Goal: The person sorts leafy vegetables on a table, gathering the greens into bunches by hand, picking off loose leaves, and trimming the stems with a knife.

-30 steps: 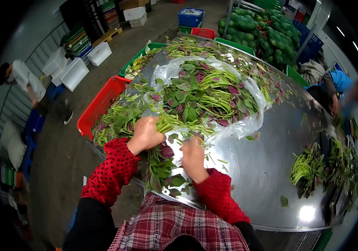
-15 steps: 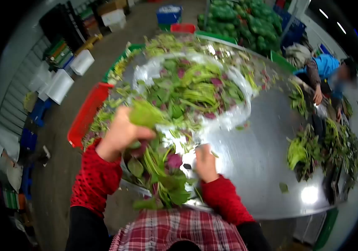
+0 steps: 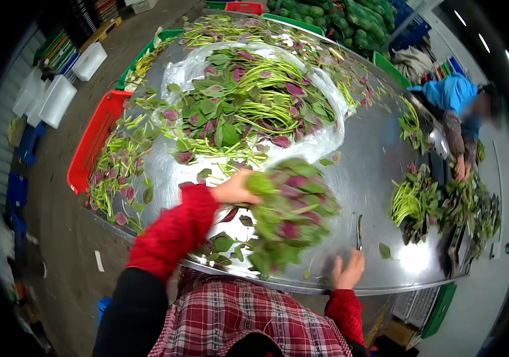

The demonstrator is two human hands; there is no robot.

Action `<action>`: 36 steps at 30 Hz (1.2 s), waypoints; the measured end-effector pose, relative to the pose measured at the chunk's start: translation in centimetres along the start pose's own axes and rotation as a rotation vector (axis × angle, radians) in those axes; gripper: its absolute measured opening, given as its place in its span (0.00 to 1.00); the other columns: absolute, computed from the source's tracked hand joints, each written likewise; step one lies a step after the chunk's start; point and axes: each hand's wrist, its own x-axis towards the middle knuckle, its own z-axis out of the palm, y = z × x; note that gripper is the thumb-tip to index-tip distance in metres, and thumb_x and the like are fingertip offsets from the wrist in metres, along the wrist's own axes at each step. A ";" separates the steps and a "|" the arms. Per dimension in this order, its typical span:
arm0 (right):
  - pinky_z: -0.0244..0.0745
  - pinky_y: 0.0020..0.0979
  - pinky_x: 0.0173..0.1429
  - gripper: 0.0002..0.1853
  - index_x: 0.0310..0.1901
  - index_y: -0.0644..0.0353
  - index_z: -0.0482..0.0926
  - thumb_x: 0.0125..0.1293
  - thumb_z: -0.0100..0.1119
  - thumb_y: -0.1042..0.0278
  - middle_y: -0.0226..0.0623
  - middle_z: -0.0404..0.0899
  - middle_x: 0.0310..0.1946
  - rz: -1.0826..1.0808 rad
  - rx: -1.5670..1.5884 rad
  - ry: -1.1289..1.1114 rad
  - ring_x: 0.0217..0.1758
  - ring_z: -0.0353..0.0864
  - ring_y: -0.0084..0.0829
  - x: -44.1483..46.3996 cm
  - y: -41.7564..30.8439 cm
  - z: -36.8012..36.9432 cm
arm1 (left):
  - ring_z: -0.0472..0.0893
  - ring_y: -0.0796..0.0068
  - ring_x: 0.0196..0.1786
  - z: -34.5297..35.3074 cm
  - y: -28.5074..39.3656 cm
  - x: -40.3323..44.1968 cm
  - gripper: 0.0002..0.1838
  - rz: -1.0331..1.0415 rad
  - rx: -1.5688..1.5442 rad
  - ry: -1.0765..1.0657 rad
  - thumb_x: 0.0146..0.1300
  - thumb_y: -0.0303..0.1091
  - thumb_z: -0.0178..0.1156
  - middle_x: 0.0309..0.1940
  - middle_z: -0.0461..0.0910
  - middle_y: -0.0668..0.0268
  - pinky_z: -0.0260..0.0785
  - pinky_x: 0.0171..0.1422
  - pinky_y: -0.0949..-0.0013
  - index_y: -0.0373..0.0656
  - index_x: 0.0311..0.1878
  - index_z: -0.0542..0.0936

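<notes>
My left hand [image 3: 235, 189] is closed around the stem end of a bunch of amaranth [image 3: 296, 214], green leaves with purple centres, held over the near part of the metal table. The leafy end points right and is blurred. Low at the table's near edge, my right hand [image 3: 348, 271] is closed at the lower end of a small knife [image 3: 359, 231], whose narrow upper part points away from me. Loose leaves [image 3: 222, 243] lie below the bunch. Beyond my left hand, a large pile of amaranth [image 3: 254, 95] rests on a clear plastic sheet [image 3: 329, 143].
A red crate [image 3: 97, 140] with trimmings stands at the table's left edge, near a green crate [image 3: 129, 71]. At right lie amaranth bunches [image 3: 409, 199], where a person in blue [image 3: 451, 95] works. Net sacks [image 3: 349, 21] stand behind the metal table [image 3: 373, 166].
My left hand has swung the bunch right, from hanging down to lying crosswise over the table. My right hand has moved right, away from the bunch, with the knife. The view has shifted.
</notes>
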 end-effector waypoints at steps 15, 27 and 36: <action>0.67 0.39 0.54 0.15 0.44 0.59 0.80 0.53 0.60 0.77 0.38 0.77 0.49 -0.786 0.836 -0.045 0.54 0.72 0.41 17.0 -32.7 3.1 | 0.78 0.81 0.32 -5.8 20.2 -14.2 0.17 -0.182 0.500 0.517 0.42 0.20 0.73 0.31 0.81 0.71 0.71 0.39 0.74 0.36 0.37 0.80; 0.73 0.39 0.29 0.06 0.34 0.59 0.80 0.56 0.64 0.69 0.40 0.78 0.25 -0.777 1.095 -0.112 0.26 0.79 0.43 20.2 -29.2 -6.6 | 0.79 0.81 0.42 1.6 20.3 -9.6 0.21 -0.176 0.382 0.437 0.45 0.18 0.69 0.39 0.83 0.68 0.73 0.50 0.73 0.34 0.46 0.79; 0.71 0.39 0.26 0.05 0.32 0.62 0.76 0.56 0.61 0.73 0.42 0.77 0.25 -0.765 0.941 -0.067 0.24 0.77 0.45 18.4 -26.7 -7.2 | 0.77 0.82 0.36 3.1 19.5 -8.4 0.17 -0.181 0.383 0.353 0.45 0.19 0.67 0.33 0.81 0.69 0.72 0.42 0.73 0.34 0.42 0.78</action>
